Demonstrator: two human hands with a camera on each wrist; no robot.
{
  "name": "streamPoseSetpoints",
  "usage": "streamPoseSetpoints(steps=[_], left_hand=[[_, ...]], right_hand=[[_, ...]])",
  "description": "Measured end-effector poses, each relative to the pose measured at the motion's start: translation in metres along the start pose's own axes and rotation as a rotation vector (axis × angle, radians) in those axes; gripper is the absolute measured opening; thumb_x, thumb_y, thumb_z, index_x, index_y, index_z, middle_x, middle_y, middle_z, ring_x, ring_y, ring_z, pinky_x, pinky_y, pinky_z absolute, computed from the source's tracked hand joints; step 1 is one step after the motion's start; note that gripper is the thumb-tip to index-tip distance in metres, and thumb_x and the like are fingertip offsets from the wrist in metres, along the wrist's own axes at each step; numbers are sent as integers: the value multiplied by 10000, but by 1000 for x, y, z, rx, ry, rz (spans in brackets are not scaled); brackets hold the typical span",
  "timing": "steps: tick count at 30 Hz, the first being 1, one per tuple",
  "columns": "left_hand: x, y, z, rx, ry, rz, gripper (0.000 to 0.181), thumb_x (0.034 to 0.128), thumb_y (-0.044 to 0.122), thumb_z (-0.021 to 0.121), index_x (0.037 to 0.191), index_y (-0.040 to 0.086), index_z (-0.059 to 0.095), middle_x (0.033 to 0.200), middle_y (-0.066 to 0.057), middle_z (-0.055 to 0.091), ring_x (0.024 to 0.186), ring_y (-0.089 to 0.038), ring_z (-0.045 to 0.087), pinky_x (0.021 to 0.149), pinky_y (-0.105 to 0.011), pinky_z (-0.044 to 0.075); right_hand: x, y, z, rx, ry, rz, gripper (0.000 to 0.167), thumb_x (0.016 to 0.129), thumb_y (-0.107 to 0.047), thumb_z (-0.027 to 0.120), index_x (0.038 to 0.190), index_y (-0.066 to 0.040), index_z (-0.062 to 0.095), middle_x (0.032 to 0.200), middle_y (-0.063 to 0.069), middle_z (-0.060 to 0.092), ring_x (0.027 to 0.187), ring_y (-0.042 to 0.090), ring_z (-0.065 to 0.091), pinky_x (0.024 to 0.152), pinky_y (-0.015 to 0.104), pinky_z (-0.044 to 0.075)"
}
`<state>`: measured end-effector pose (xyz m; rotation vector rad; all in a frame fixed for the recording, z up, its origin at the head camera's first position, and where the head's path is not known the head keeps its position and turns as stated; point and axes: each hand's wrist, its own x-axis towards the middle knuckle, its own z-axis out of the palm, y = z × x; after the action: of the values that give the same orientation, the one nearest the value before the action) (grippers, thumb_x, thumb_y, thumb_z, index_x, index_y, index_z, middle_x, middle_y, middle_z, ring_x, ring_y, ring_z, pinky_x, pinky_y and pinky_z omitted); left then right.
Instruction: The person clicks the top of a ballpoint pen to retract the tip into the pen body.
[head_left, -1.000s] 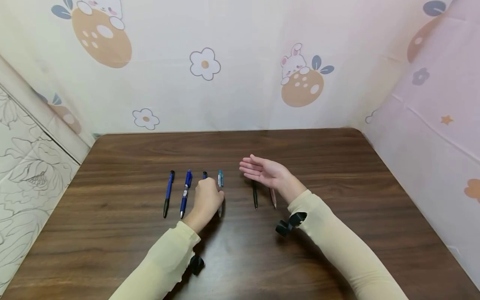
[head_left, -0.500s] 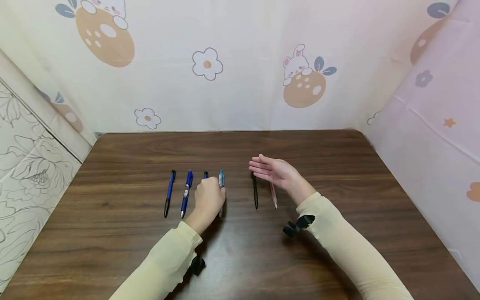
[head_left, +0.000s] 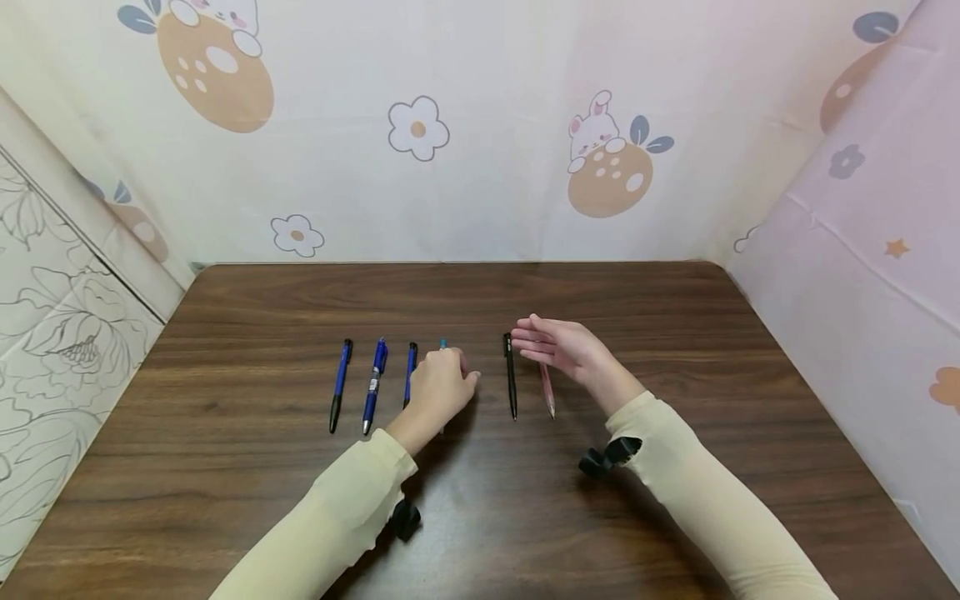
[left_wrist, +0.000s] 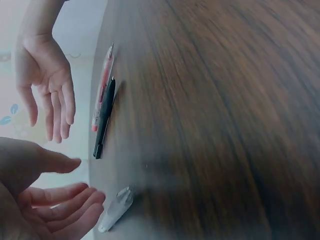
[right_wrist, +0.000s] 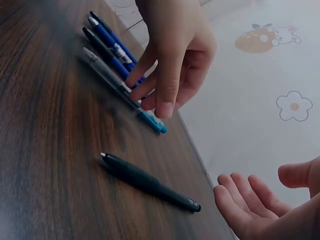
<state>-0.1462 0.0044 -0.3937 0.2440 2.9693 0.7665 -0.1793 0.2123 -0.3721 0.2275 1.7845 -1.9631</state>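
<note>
My left hand (head_left: 438,383) hovers over a clear pen with a teal end (head_left: 443,342), covering most of it. In the left wrist view the thumb and fingers are apart, loosely bent, with nothing between them, and the clear pen tip (left_wrist: 118,207) lies on the table below. Left of that hand lie three blue pens: one partly hidden (head_left: 410,371), one with a printed label (head_left: 374,383), one with a black grip (head_left: 341,385). My right hand (head_left: 573,350), palm turned inward and fingers extended, is above a pink pen (head_left: 547,392), beside a black pen (head_left: 511,377).
The pens lie roughly parallel on a dark wood table (head_left: 247,350). A patterned curtain (head_left: 480,192) hangs behind the far edge, and another cloth (head_left: 862,275) borders the right side. Each wrist carries a black camera mount (head_left: 609,457).
My left hand has shifted right and its thumb has spread out, uncovering more of the third blue pen. My right hand has moved right, exposing the upper part of the black pen.
</note>
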Motion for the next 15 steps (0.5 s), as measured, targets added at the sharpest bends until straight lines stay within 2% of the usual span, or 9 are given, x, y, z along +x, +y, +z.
streamPoseSetpoints(steps=[6,10,15], left_hand=[[7,5,7,-93,-66,-5,190,891,247,683,911,58,679,764,-51,684,580,-132,569,488,-237,454],[12,13,10,-107,-68,15,191,881,238,691,885,49,669,791,-60,686,622,-135,569,527,-260,482],[17,22,15,-123,-67,42,187,873,212,699,852,30,663,800,-89,696,629,-153,597,535,-256,498]], right_hand=[[-1,4,-4,-106,20,-19,530,1041,-275,397,1443,67,345,1445,264,417,1107,148,661,954,259,547],[-3,7,-7,-177,45,-44,527,1035,-284,420,1413,82,388,1407,282,455,1003,97,684,929,261,560],[-5,9,-8,-279,88,-96,496,1027,-280,448,1346,99,468,1338,308,525,959,102,699,895,276,577]])
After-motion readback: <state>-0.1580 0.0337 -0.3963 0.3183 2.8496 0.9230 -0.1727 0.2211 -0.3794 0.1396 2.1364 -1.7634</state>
